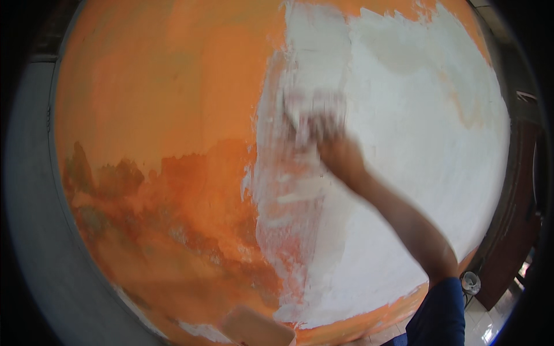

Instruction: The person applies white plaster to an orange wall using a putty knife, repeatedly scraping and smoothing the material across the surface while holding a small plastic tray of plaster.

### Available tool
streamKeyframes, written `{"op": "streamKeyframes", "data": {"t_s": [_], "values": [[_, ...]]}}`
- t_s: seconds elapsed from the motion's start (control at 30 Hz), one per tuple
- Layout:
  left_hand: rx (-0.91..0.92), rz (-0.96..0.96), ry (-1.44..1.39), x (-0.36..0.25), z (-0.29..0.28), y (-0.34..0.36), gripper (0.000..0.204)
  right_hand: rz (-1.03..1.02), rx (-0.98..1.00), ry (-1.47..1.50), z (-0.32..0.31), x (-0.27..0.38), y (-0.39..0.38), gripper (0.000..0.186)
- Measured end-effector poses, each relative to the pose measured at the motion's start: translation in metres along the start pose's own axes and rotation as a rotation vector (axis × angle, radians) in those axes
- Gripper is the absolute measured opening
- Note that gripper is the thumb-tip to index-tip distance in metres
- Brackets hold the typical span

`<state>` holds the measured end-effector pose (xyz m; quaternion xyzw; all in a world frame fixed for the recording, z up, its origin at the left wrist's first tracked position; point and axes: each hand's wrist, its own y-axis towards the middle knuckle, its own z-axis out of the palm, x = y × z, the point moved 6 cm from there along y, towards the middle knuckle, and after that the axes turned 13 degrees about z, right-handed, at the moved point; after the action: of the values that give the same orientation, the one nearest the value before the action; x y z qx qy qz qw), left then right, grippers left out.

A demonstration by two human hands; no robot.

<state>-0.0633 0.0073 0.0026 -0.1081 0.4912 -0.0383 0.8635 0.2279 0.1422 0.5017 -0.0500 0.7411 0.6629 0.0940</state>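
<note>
My right hand [329,130], smeared by motion, is closed round a wide putty knife [291,118] pressed against the wall. Its blade is blurred and smudged with white. Under and around it lies a strip of thin, wet-looking white filler [288,190], streaked so that orange shows through. To the right spreads a broad coat of white filler [404,161]. Bare orange wall [167,81] stands to the left, with darker damp-looking patches low down. A pale pinkish tray-like piece with rounded corners [257,328] shows at the lower edge. My left hand is out of sight.
A grey wall or panel [32,173] borders the orange wall on the left. At the right are a dark reddish-brown door-like panel [511,230] and a small white round container [471,282] near the tiled floor [485,320].
</note>
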Motion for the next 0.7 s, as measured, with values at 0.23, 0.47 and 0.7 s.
{"op": "streamKeyframes", "data": {"t_s": [0.23,0.47,0.7], "values": [[0.021,0.013,0.004,-0.012,0.015,-0.008,0.055,-0.272,0.306,0.186,-0.059,0.074,-0.215,0.044],[-0.028,0.095,-0.015,-0.024,0.006,-0.013,0.053,0.045,-0.414,0.106,-0.092,-0.068,0.153,0.04],[-0.055,0.127,-0.051,-0.021,-0.002,-0.009,0.052,0.04,-0.177,-0.108,-0.055,-0.094,0.23,0.035]]}}
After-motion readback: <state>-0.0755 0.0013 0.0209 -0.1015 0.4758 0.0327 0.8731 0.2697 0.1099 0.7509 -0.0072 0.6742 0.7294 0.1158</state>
